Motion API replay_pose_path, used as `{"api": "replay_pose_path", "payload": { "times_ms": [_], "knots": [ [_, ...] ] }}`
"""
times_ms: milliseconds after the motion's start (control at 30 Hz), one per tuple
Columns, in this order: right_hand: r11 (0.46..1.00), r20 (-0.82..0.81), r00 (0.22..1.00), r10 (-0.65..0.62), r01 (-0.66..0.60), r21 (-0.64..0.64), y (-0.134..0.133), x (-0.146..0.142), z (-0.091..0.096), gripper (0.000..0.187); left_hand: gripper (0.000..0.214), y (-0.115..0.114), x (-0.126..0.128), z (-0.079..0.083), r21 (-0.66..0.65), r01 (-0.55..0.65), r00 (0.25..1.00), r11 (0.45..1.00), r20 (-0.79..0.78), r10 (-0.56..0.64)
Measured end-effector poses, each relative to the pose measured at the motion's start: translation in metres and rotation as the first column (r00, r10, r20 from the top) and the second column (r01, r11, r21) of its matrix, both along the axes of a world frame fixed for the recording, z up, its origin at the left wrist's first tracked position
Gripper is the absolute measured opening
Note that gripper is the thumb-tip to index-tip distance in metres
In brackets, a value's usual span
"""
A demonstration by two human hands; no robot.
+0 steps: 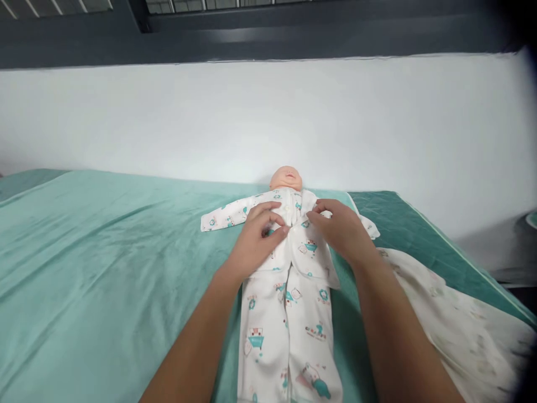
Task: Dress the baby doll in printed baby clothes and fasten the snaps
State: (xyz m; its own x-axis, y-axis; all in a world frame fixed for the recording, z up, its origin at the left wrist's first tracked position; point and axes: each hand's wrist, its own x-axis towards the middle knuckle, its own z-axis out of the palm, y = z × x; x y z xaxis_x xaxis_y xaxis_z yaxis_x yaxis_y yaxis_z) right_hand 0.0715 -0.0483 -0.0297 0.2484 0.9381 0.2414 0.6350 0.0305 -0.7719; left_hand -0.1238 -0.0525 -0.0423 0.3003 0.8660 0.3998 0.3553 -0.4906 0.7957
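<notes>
A baby doll lies on its back, head toward the wall. It is dressed in a white printed baby jacket with long sleeves and matching baby pants. At the jacket's front opening, my left hand pinches the cloth near the front edge, thumb and forefinger close together. My right hand grips the jacket's other front panel near the chest, fingers bent against the thumb. Below my hands the panels part toward the hem. What lies between my fingertips is too small to make out.
The doll rests on a light green bed sheet; a darker green strip runs along the right. A pale printed cloth lies crumpled beside my right forearm. Behind stands a white wall under a dark metal frame.
</notes>
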Motion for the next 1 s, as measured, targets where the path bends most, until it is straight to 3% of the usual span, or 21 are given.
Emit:
{"api": "replay_pose_path", "payload": {
  "times_ms": [100, 233, 467, 733, 1000],
  "knots": [
    [0.995, -0.112, 0.992, -0.057, 0.065, 0.073, -0.007, -0.007, -0.019, 0.01, 0.008, -0.006, 0.001, -0.003, 0.028, 0.045, 0.998, 0.999, -0.042, -0.044],
    [0.97, -0.211, 0.977, -0.038, 0.087, 0.226, -0.012, -0.015, -0.037, 0.011, 0.006, -0.005, -0.001, -0.003, 0.007, 0.076, 0.996, 0.997, -0.056, -0.076],
    [0.92, -0.193, 0.981, -0.005, 0.08, 0.384, -0.02, -0.022, -0.034, 0.004, 0.005, -0.003, -0.004, -0.002, -0.03, 0.079, 0.996, 0.996, -0.038, -0.08],
    [0.932, -0.076, 0.966, 0.248, -0.216, 0.291, -0.03, -0.021, -0.027, 0.004, 0.009, -0.001, -0.003, -0.001, -0.069, 0.096, 0.995, 0.993, -0.008, -0.097],
    [0.944, -0.135, 0.945, 0.298, -0.27, 0.19, -0.031, -0.015, -0.022, 0.005, 0.008, -0.002, -0.003, 0.001, -0.077, 0.091, 0.996, 0.993, -0.011, -0.093]
  ]
}}
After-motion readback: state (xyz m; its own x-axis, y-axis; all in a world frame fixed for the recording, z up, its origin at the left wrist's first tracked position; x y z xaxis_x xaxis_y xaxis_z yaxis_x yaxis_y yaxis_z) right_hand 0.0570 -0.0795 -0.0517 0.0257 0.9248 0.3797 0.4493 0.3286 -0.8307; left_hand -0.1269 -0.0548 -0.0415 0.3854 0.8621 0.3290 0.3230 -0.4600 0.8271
